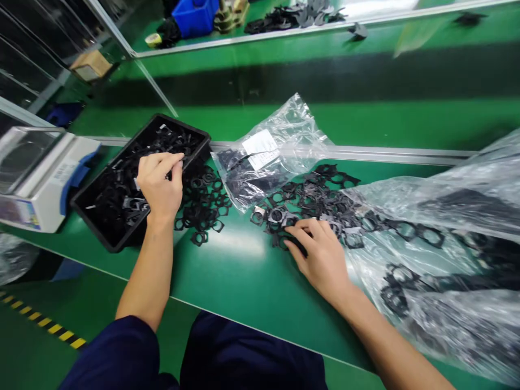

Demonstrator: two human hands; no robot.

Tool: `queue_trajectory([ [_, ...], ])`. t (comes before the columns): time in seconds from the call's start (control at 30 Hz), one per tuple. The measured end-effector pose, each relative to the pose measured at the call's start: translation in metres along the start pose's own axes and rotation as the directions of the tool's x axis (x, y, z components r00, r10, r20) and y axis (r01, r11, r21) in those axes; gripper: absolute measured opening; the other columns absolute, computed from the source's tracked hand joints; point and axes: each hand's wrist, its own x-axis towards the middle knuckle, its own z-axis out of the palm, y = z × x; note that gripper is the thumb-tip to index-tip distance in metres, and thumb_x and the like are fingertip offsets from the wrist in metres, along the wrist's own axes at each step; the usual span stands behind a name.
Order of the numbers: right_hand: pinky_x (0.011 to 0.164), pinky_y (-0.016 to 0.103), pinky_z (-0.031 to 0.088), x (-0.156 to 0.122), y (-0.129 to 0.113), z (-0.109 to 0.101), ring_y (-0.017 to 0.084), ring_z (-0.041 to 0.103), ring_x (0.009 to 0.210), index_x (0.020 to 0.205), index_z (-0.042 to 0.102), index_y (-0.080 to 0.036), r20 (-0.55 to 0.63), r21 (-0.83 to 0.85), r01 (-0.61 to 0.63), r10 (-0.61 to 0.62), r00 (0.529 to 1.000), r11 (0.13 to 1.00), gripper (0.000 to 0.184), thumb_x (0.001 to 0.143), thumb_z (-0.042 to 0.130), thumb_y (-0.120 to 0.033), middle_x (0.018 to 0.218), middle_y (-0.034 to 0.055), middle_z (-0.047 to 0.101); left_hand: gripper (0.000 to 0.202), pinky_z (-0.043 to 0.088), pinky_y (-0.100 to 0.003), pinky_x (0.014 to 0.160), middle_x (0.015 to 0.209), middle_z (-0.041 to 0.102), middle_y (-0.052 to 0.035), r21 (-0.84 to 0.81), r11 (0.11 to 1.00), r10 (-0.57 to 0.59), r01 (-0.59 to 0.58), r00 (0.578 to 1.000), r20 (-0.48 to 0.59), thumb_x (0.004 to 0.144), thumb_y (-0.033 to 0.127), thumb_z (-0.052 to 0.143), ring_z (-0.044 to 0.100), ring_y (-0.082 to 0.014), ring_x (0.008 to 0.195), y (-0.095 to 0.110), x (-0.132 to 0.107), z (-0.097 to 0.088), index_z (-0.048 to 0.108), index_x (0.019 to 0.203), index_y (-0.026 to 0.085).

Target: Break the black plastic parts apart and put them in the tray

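My left hand (160,181) hovers over the right rim of a black bin (97,230), thumb and fingertips pinched together; what they may hold is too small to make out. Inside the bin lies a heap of small black parts (117,195). Just right of it, a loose cluster of black ring-shaped parts (202,208) spreads on the green table. My right hand (319,257) reaches to the near edge of a larger pile of such parts (320,197), with thumb and index finger closed around one black ring-shaped part (283,241).
Behind the pile lies a clear plastic bag (292,127) with a white label and dark parts inside. Large clear bags (459,325) of black parts cover the right side. A white scale (44,179) stands at left. A blue bin (195,17) sits on the back shelf.
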Motion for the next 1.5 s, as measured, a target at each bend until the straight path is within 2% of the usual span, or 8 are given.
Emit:
queue_trajectory([
  [0.23, 0.075, 0.041, 0.050, 0.003, 0.006, 0.007, 0.028, 0.056, 0.087, 0.120, 0.062, -0.017, -0.080, -0.111, 0.051, -0.060, 0.995, 0.993, 0.024, 0.100, 0.050, -0.022, 0.099, 0.0123, 0.065, 0.022, 0.040, -0.059, 0.104, 0.110, 0.069, -0.0177, 0.213, 0.974, -0.058, 0.071, 0.996, -0.070, 0.089, 0.017, 0.058, 0.058, -0.0365, 0.114, -0.037, 0.011, -0.028, 0.074, 0.103, 0.018],
  [0.43, 0.069, 0.038, 0.048, 0.003, 0.005, 0.005, 0.026, 0.056, 0.081, 0.106, 0.066, -0.020, -0.066, -0.147, 0.035, -0.045, 0.997, 0.989, 0.018, 0.100, 0.049, -0.020, 0.093, 0.0108, 0.064, 0.019, 0.047, -0.046, 0.100, 0.107, 0.071, -0.0110, 0.078, 0.987, 0.128, -0.138, 0.984, 0.125, 0.093, 0.021, 0.055, 0.063, -0.0287, 0.107, 0.002, -0.002, -0.008, 0.072, 0.102, 0.021],
  [0.6, 0.070, 0.039, 0.047, 0.003, 0.007, 0.002, 0.025, 0.056, 0.080, 0.100, 0.066, -0.022, -0.087, -0.091, 0.029, -0.037, 0.996, 0.995, 0.019, 0.100, 0.047, -0.018, 0.090, 0.0095, 0.064, 0.010, 0.049, -0.043, 0.091, 0.097, 0.071, -0.0097, 0.089, 0.976, 0.130, -0.201, 0.856, 0.501, 0.091, 0.025, 0.062, 0.063, -0.0283, 0.095, 0.029, -0.021, 0.024, 0.070, 0.094, 0.020],
  [0.87, 0.076, 0.039, 0.052, 0.005, 0.000, -0.009, 0.025, 0.064, 0.089, 0.094, 0.062, -0.024, -0.276, 0.229, -0.115, 0.178, 0.945, 0.967, 0.009, 0.097, 0.054, -0.018, 0.095, 0.0091, 0.066, 0.012, 0.053, -0.038, 0.087, 0.099, 0.075, -0.0088, 0.051, 0.994, 0.058, -0.091, 0.888, 0.455, 0.092, 0.024, 0.060, 0.069, -0.0259, 0.094, 0.028, -0.025, 0.020, 0.071, 0.087, 0.019],
  [1.03, 0.066, 0.032, 0.057, 0.008, -0.007, -0.014, 0.019, 0.070, 0.075, 0.092, 0.060, -0.023, -0.060, 0.752, -0.309, 0.526, 0.848, 0.583, 0.013, 0.096, 0.061, -0.035, 0.086, 0.0043, 0.070, 0.014, 0.058, -0.030, 0.072, 0.082, 0.076, -0.0040, -0.181, 0.976, -0.047, 0.123, 0.926, 0.375, 0.089, 0.029, 0.066, 0.072, -0.0179, 0.071, 0.038, -0.025, 0.009, 0.074, 0.087, 0.018],
  [1.2, 0.069, 0.030, 0.063, 0.010, -0.009, -0.014, 0.017, 0.075, 0.071, 0.083, 0.059, -0.021, 0.278, 0.904, -0.411, 0.565, 0.777, 0.121, 0.029, 0.085, 0.076, -0.045, 0.083, 0.0023, 0.073, 0.018, 0.064, -0.032, 0.075, 0.086, 0.078, -0.0047, -0.589, 0.764, -0.049, 0.263, 0.934, 0.355, 0.079, 0.033, 0.081, 0.076, -0.0190, 0.082, 0.078, -0.047, 0.007, 0.074, 0.074, 0.018],
  [1.37, 0.070, 0.030, 0.063, 0.009, -0.015, -0.012, 0.016, 0.076, 0.069, 0.085, 0.060, -0.022, 0.380, 0.885, -0.465, 0.543, 0.749, 0.022, 0.031, 0.080, 0.082, -0.043, 0.079, -0.0003, 0.073, 0.020, 0.067, -0.034, 0.080, 0.098, 0.080, -0.0087, -0.685, 0.548, 0.017, 0.481, 0.812, 0.583, 0.083, 0.038, 0.080, 0.076, -0.0200, 0.090, 0.115, -0.079, 0.013, 0.077, 0.078, 0.018],
  [1.5, 0.068, 0.028, 0.061, 0.008, -0.019, -0.012, 0.015, 0.073, 0.066, 0.088, 0.063, -0.022, 0.391, 0.874, -0.484, 0.532, 0.751, 0.041, 0.029, 0.078, 0.084, -0.040, 0.077, -0.0008, 0.073, 0.019, 0.067, -0.034, 0.084, 0.100, 0.080, -0.0083, -0.713, 0.450, -0.054, 0.538, 0.813, 0.580, 0.084, 0.038, 0.079, 0.076, -0.0193, 0.090, 0.122, -0.091, 0.019, 0.079, 0.087, 0.019],
])
